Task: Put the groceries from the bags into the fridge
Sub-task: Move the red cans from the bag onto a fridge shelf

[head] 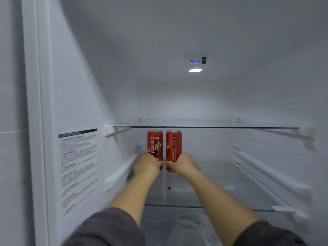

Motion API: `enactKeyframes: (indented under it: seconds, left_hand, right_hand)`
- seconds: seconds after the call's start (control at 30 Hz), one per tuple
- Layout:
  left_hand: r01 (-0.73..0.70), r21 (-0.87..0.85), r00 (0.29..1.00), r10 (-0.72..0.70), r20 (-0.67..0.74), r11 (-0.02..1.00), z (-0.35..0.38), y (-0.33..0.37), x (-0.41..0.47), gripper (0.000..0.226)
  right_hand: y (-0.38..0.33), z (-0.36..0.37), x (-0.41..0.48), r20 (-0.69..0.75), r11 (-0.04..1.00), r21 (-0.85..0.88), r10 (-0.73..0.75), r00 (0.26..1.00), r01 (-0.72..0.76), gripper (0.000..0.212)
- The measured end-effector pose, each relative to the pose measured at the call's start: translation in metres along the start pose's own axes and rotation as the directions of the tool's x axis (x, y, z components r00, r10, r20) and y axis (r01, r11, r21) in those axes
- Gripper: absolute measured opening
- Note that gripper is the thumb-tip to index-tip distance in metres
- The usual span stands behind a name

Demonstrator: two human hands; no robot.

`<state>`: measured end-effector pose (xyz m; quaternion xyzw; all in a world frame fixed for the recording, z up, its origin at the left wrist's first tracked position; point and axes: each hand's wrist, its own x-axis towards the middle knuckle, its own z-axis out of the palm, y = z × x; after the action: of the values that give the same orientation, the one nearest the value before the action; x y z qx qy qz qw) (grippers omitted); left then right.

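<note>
Both my arms reach deep into the white fridge. My left hand (147,164) grips the lower half of a slim red soda can (155,144). My right hand (183,164) grips a second red can (174,144) just to its right. The two cans stand upright and side by side, a narrow gap between them, under the upper glass shelf (230,128). Their bases are hidden by my hands, so I cannot tell whether they touch the lower glass shelf (239,209). No bags are in view.
A printed label (79,171) is stuck on the left inner wall. Shelf rails (266,173) run along the right wall. A control panel and lamp (196,65) sit in the ceiling. Below the lower shelf lies a pale drawer area (186,226).
</note>
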<state>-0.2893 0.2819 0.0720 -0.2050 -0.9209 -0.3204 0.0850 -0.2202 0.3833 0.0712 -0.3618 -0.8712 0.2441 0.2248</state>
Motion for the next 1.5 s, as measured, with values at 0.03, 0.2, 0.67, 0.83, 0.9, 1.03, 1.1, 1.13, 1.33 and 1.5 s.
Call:
enactKeyframes:
  seconds: [0.03,0.2,0.67,0.83,0.9,1.03,1.1,1.13,1.33,1.5]
  left_hand:
    - [-0.002,0.051,1.0,0.001,0.011,0.999,0.001,0.001,0.006,0.04]
    - [-0.05,0.249,0.999,0.051,0.003,0.967,0.012,-0.006,0.027,0.034]
    - [-0.199,0.145,0.971,0.215,-0.103,0.969,0.022,-0.004,0.026,0.027]
    - [-0.183,0.186,0.975,0.202,-0.089,0.965,0.02,-0.003,0.025,0.027]
    - [-0.176,0.205,0.978,0.195,-0.078,0.963,0.02,-0.003,0.024,0.028]
    - [-0.183,0.231,0.977,0.202,-0.061,0.956,0.021,-0.004,0.025,0.026]
    - [-0.185,0.244,0.978,0.203,-0.049,0.952,0.022,-0.005,0.026,0.027]
    - [-0.186,0.25,0.978,0.203,-0.042,0.95,0.022,-0.005,0.026,0.028]
    - [-0.15,0.302,0.986,0.164,-0.022,0.941,0.023,-0.008,0.026,0.048]
    - [-0.149,0.257,0.988,0.156,-0.004,0.955,0.022,-0.01,0.027,0.05]
  right_hand:
    - [-0.001,0.002,0.008,0.014,1.0,0.0,-0.016,1.0,0.016,0.065]
    - [-0.003,0.01,0.04,0.101,0.994,0.006,-0.107,0.989,0.107,0.056]
    - [0.009,0.033,0.061,0.014,0.97,0.17,-0.179,0.984,0.174,0.047]
    - [0.006,0.036,0.06,0.01,0.968,0.146,-0.21,0.978,0.206,0.042]
    - [0.005,0.036,0.06,0.004,0.966,0.143,-0.218,0.976,0.215,0.04]
    - [0.004,0.036,0.06,-0.001,0.964,0.124,-0.238,0.971,0.236,0.034]
    - [0.004,0.036,0.06,-0.001,0.961,0.119,-0.251,0.968,0.25,0.032]
    - [0.004,0.036,0.06,-0.002,0.96,0.115,-0.257,0.966,0.255,0.031]
    - [0.0,0.038,0.059,0.013,0.951,0.134,-0.283,0.959,0.279,0.03]
    - [-0.001,0.041,0.06,0.057,0.937,0.163,-0.322,0.945,0.31,0.034]
